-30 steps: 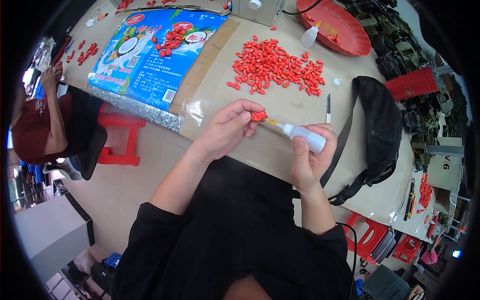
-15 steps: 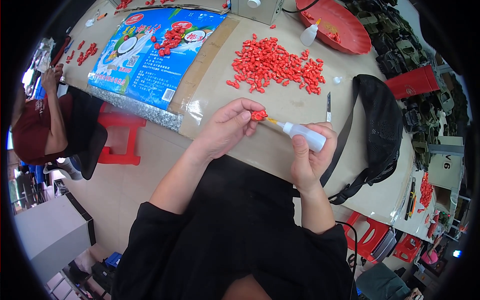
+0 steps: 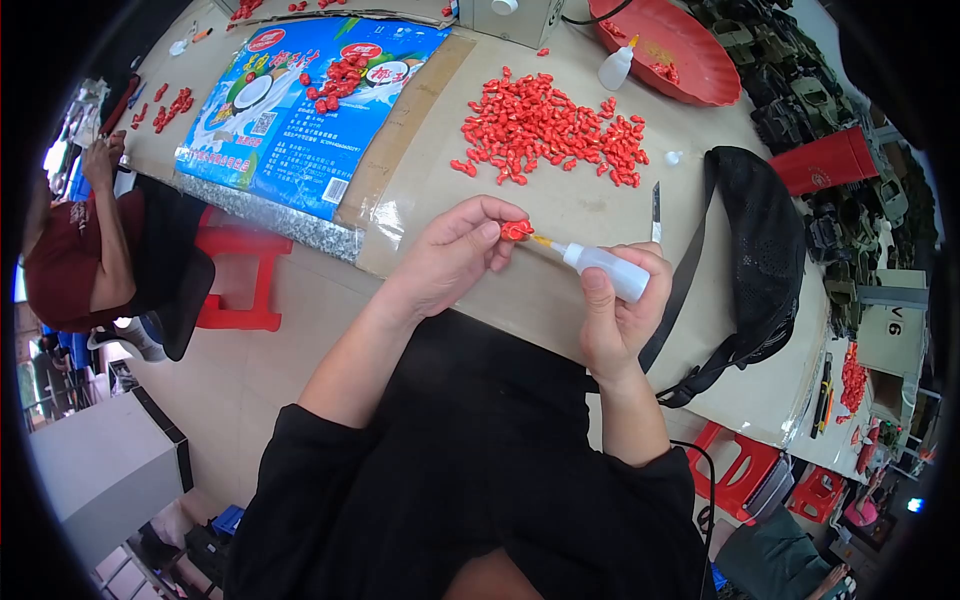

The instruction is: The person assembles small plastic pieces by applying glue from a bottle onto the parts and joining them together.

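Observation:
Between the thumb and fingers of my left hand (image 3: 455,250) is a small red knobbly piece (image 3: 517,230), shiny and with pale markings. My right hand (image 3: 628,315) grips a white squeeze bottle (image 3: 610,272) lying on its side in the air, its yellowish nozzle (image 3: 543,240) pointing left. The nozzle's tip is at the red piece; whether it touches cannot be made out. Both hands are above the table's near edge. Beyond them a pile of similar red pieces (image 3: 545,125) is spread on the table (image 3: 430,140).
A second squeeze bottle (image 3: 617,66) stands by a red plate (image 3: 690,75). A knife blade (image 3: 656,210) and a black mesh bag (image 3: 755,250) lie at right. Red pieces rest on a blue printed sheet (image 3: 300,150). At far left sits another person (image 3: 85,240) beside a red stool (image 3: 240,275).
My hands, the red piece and the bottle hold nearly the same pose. At the lower right edge, part of another person's arm or hand has come into view.

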Demonstrator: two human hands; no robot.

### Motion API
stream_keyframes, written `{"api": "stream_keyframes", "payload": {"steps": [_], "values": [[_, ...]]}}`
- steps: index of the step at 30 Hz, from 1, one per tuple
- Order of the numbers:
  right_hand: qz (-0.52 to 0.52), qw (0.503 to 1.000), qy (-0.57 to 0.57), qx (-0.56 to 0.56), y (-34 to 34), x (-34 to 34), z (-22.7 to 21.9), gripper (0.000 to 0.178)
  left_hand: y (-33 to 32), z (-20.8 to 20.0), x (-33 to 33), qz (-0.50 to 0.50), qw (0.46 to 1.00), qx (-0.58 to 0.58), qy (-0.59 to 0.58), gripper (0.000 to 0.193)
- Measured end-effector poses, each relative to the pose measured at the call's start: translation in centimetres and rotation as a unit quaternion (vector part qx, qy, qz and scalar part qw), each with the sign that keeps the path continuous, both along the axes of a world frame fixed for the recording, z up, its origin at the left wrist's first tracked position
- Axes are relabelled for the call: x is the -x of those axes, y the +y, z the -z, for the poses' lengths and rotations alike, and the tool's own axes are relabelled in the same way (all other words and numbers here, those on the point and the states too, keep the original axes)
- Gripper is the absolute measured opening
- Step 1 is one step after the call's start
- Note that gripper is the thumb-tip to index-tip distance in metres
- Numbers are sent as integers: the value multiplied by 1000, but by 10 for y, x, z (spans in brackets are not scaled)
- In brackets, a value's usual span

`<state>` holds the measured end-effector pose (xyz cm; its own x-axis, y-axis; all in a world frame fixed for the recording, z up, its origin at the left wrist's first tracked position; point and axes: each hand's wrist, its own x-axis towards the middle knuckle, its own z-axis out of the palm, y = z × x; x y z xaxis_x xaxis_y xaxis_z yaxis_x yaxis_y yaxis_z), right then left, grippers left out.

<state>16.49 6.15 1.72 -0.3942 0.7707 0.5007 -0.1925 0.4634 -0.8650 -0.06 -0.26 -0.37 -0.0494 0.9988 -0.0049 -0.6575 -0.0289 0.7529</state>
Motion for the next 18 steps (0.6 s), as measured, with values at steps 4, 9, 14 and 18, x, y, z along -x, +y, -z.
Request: {"api": "stream_keyframes", "payload": {"steps": [4,9,14,18], "values": [[5,1000,-13,-14,0,0,0,25,0,-2,0,-1,1000,9,6,20],[2,1000,-17,-8,0,0,0,25,0,-1,0,-1,1000,6,4,20],[1,1000,-16,-13,-1,-1,0,24,-1,-1,0,-3,1000,2,6,20],[6,1000,-5,-7,-1,0,1,24,-1,0,0,-2,1000,1,4,20]]}}
